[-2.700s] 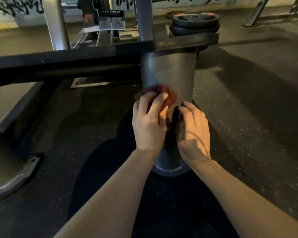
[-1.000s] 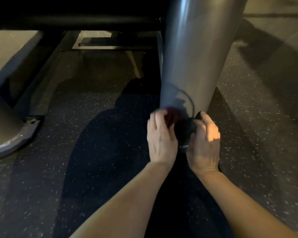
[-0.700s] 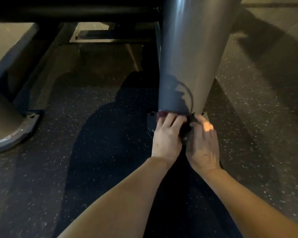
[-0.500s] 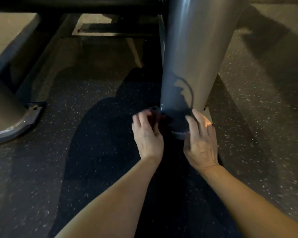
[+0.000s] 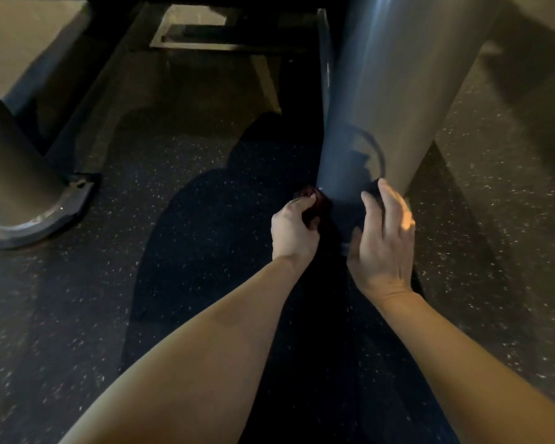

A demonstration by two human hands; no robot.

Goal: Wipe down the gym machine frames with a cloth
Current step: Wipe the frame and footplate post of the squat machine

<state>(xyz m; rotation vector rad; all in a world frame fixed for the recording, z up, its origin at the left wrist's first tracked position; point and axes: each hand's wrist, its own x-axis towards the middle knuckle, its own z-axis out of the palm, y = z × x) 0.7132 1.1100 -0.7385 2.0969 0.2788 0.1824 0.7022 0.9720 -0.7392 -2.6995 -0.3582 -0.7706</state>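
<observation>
A thick grey machine post (image 5: 388,91) rises from the dark rubber floor in the upper right of the head view. My left hand (image 5: 293,230) grips a dark red cloth (image 5: 314,203) and holds it against the post's lower left side, close to its base. Most of the cloth is hidden in shadow and under my fingers. My right hand (image 5: 383,238) lies on the lower right side of the post with straight, spread fingers and holds nothing.
A second grey post with a flanged foot plate (image 5: 39,216) stands at the left. Dark frame rails (image 5: 225,40) cross the floor behind the post. Speckled rubber flooring (image 5: 500,219) stretches to the right. My own shadow covers the floor in the middle.
Both hands slid down the post from mid height to its base. In the last half second the left hand carried the cloth round to the post's left side and the hands moved apart.
</observation>
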